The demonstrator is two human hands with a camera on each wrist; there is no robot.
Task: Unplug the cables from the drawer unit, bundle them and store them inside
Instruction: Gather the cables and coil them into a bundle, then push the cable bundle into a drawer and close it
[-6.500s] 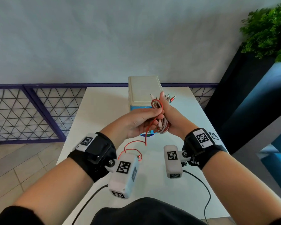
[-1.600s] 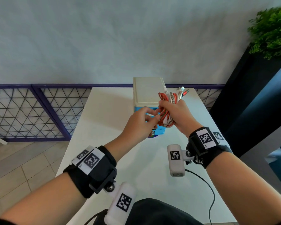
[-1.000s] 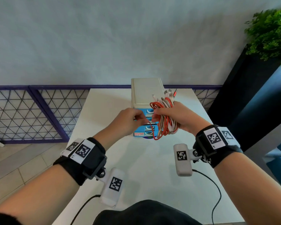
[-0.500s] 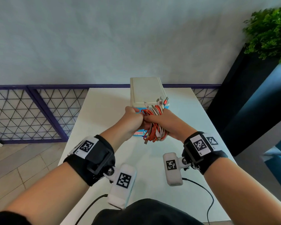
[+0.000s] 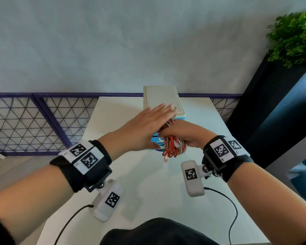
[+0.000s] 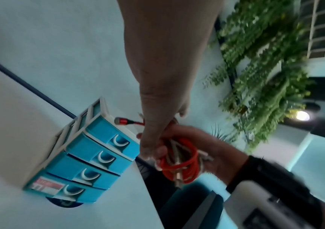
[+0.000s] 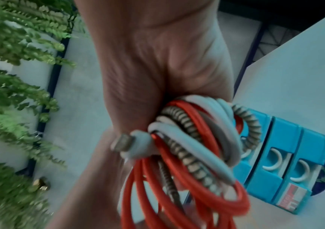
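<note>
Right hand [image 5: 184,133] grips cable bundle [image 5: 173,147] — left hand [image 5: 145,128], fingers straight, hides drawer unit [image 5: 163,98] front.

The left hand [image 5: 145,128] hides the upper drawers of the drawer unit [image 5: 162,98]; its label [image 6: 47,186] blurs unreadably.

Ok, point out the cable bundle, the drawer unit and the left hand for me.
cable bundle [image 7: 206,155]: right wrist view, on the coiled red and white loops.
drawer unit [image 6: 99,156]: left wrist view, on a blue drawer front.
left hand [image 5: 141,128]: head view, on the back of the hand.
</note>
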